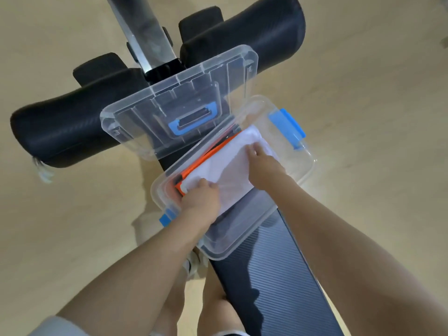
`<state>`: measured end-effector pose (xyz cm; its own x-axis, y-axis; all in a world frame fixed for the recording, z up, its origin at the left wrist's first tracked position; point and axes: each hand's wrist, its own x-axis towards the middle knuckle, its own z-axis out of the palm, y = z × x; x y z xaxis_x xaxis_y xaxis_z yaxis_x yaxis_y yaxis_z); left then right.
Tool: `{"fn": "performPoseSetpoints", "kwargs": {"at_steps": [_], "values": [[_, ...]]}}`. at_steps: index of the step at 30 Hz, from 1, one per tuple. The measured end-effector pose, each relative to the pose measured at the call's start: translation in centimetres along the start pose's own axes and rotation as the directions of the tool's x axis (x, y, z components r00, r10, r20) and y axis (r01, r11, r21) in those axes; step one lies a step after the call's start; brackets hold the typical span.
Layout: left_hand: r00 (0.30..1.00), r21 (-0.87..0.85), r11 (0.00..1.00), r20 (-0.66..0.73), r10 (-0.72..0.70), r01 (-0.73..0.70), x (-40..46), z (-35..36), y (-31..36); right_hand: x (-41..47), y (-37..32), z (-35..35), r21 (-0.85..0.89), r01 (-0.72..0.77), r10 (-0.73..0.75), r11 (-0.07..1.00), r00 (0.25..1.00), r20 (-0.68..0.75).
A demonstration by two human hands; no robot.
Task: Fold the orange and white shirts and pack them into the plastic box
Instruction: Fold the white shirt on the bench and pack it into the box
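Note:
A clear plastic box (304, 170) with blue latches rests on a dark padded bench. Inside it a folded white shirt (228, 166) lies on top of a folded orange shirt (203, 157), of which only the far edge shows. My left hand (200, 197) grips the white shirt's near-left corner, fingers curled over the fabric. My right hand (263, 161) presses on the shirt's right part, fingers closed on the cloth. Part of the white shirt hangs over the box's near wall.
The box's clear lid (135, 115) with a blue handle lies behind the box, propped on the bench. Black padded rollers (63, 127) and a metal post (143, 37) stand beyond. The ribbed bench pad (278, 275) runs toward me over a pale wooden floor.

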<state>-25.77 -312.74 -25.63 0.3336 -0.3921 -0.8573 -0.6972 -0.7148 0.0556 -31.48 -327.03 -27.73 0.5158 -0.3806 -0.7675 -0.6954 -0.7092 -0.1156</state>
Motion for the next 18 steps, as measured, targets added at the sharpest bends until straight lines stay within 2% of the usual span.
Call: {"fn": "performPoseSetpoints", "kwargs": {"at_steps": [3, 6, 7, 9, 11, 13, 15, 16, 18], "values": [[0.999, 0.008, 1.0, 0.037, -0.024, 0.024, 0.5, 0.4, 0.1, 0.4, -0.1, -0.1, -0.098, 0.022, -0.018, 0.995, 0.999, 0.038], [0.998, 0.041, 0.998, 0.049, 0.04, -0.042, -0.9, -0.8, -0.3, -0.8, -0.1, -1.4, 0.036, 0.011, -0.012, 0.999, 0.999, 0.045], [0.996, 0.02, 0.996, -0.011, 0.083, -0.083, -1.8, -1.6, -0.7, -1.6, -0.2, -2.3, 0.103, 0.011, -0.01, 0.995, 1.0, -0.009], [0.96, -0.039, 0.986, -0.234, 0.151, -0.165, -4.4, -3.8, -1.9, -3.6, -0.8, -4.0, 0.286, 0.046, 0.014, 0.957, 0.979, -0.203], [0.905, -0.172, 0.955, -0.394, 0.16, -0.244, -7.1, -6.5, -3.3, -5.7, -2.1, -6.2, 0.585, 0.094, 0.109, 0.805, 0.947, -0.301], [0.829, -0.214, 0.912, -0.524, 0.194, -0.349, -9.0, -9.4, -4.9, -7.5, -4.3, -8.5, 0.829, 0.148, 0.136, 0.54, 0.956, -0.259], [0.735, -0.18, 0.897, -0.648, 0.201, -0.404, -9.8, -11.9, -6.8, -8.6, -7.0, -10.6, 0.941, 0.171, 0.117, 0.292, 0.97, -0.213], [0.711, -0.189, 0.898, -0.682, 0.171, -0.397, -10.0, -13.1, -7.8, -8.8, -8.2, -11.4, 0.966, 0.163, 0.121, 0.201, 0.974, -0.19], [0.721, -0.259, 0.893, -0.686, 0.098, -0.369, -9.8, -15.1, -9.8, -8.6, -10.6, -12.6, 0.992, 0.104, 0.136, 0.069, 0.984, -0.112]]}}
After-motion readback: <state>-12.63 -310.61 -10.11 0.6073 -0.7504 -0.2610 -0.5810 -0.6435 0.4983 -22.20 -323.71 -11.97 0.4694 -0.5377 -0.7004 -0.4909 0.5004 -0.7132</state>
